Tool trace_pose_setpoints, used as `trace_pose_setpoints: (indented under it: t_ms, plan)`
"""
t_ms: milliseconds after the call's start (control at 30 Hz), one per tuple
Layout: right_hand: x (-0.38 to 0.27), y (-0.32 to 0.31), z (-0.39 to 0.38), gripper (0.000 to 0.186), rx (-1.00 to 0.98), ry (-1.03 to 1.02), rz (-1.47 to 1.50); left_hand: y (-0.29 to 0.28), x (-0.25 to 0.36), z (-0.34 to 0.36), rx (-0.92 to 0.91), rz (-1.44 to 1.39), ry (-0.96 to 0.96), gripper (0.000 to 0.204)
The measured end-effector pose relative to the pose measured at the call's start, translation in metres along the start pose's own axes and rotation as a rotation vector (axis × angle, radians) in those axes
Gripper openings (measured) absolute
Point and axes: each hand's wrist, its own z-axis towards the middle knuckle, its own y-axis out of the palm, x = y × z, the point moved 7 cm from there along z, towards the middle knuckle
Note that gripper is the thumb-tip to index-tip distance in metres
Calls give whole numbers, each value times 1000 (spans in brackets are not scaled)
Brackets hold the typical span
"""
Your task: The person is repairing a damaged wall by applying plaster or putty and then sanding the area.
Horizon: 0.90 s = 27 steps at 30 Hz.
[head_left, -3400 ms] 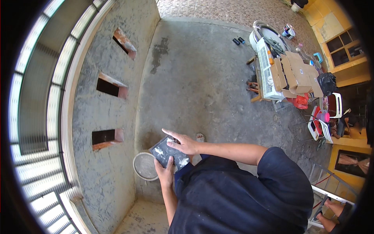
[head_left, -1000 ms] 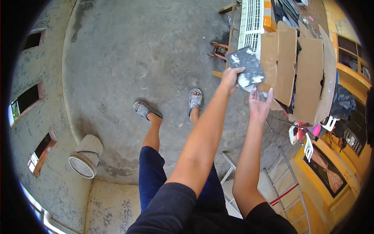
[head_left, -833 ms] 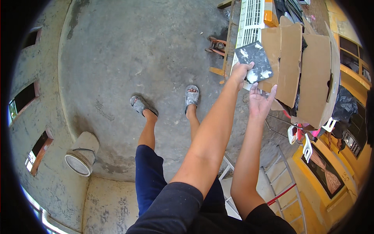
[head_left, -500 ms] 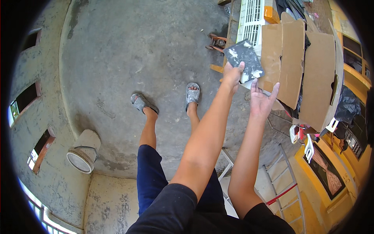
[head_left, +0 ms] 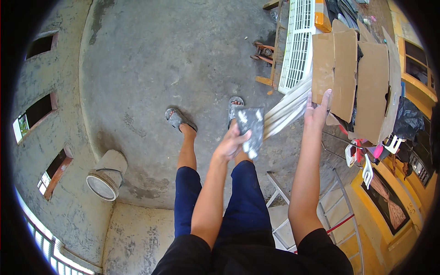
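My left hand (head_left: 233, 143) grips a dark grey, flat rectangular pad (head_left: 250, 130) smeared with white, holding it above my knees. From behind the pad a pleated white strip (head_left: 288, 109), like cloth or plastic sheet, stretches up to the cardboard box (head_left: 335, 75); whether it is joined to the pad I cannot tell. At the lower left corner of that brown box is my right hand (head_left: 316, 112), whitened at the fingertips. Its thumb and forefinger stand apart, pointing up against the cardboard, and the other fingers are partly hidden.
A white slatted plastic crate (head_left: 295, 50) stands beyond the box, near a wooden frame (head_left: 276, 50). Behind me on the right is a metal ladder (head_left: 341, 206). A white bucket (head_left: 107, 174) sits by the left wall. Black bags (head_left: 409, 121) hang at right.
My left hand has drawn the dark pad away from the box, left and toward me. The white strip now shows at length. My right hand has shifted slightly, staying at the box corner.
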Motion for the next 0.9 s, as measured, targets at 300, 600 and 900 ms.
trace_pose_setpoints:
  t_ms: [300,600,900]
  plan:
    - [11,-15,-9,89,181,207,-448,-65,60,-182,-63,204,-283,49]
    - [-1,-40,39,120,26,6,-1116,-78,72,-263,29,78,-222,49]
    - [50,-34,11,61,219,341,-793,-140,113,-377,322,142,49,53]
